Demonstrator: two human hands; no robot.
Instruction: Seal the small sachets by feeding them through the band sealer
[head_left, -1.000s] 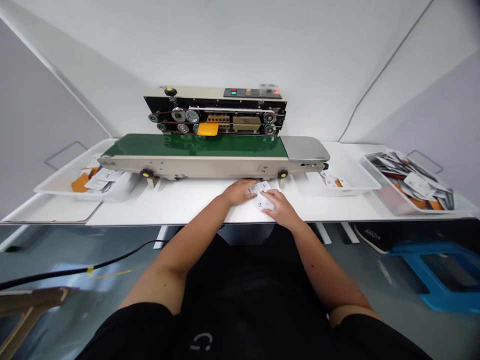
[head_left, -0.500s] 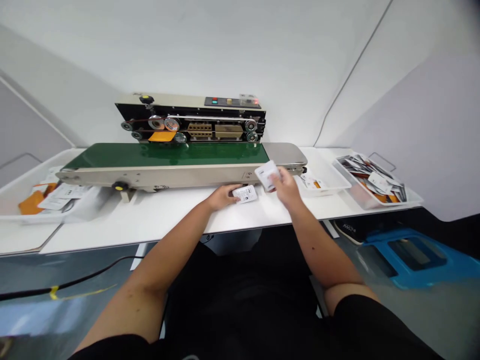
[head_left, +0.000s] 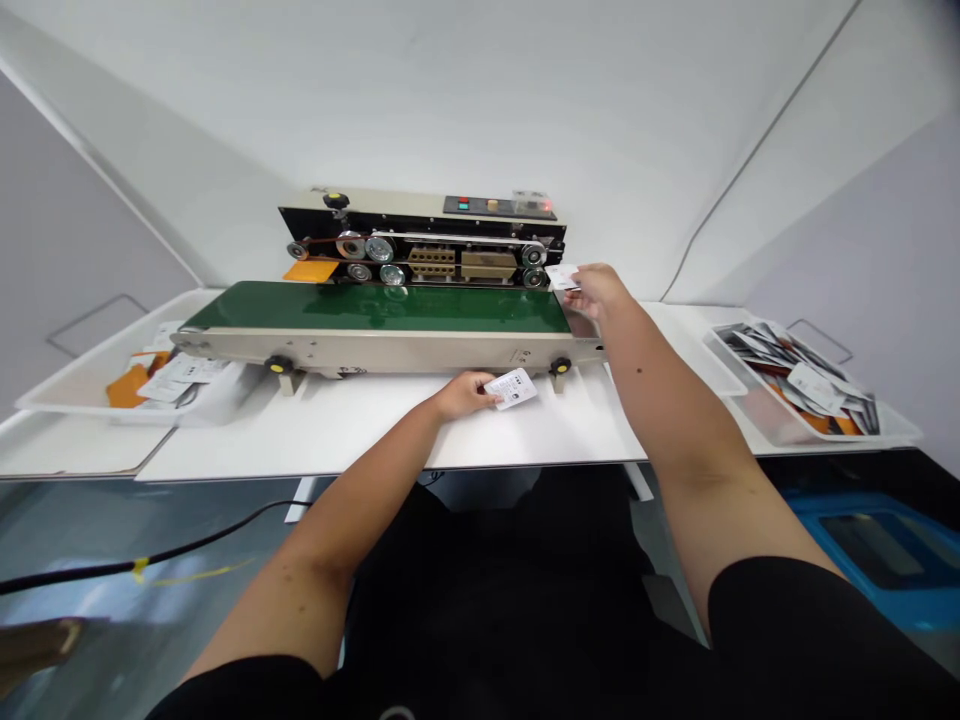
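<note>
Just above the white table, in front of the conveyor, my left hand (head_left: 463,396) is closed on a white printed packet (head_left: 513,388). My right hand (head_left: 598,290) pinches another white packet (head_left: 561,277) at the right end of the band sealer (head_left: 427,235), its edge close to the rollers there. Part of that packet is hidden behind my fingers. Below the sealer's rollers runs a green conveyor belt (head_left: 390,308). An orange packet (head_left: 310,271) sticks out of the rollers at the left, over the belt.
A white bin (head_left: 60,394) with orange and white packets stands at the left, under the belt's end. On the right, another bin (head_left: 787,425) holds many packets, beside a shallow white tray (head_left: 720,372). A blue plastic object (head_left: 900,590) is below the table.
My right hand has carried its packet up and away from me to the sealer's right end. My left hand keeps its packet. The orange packet has travelled left along the rollers.
</note>
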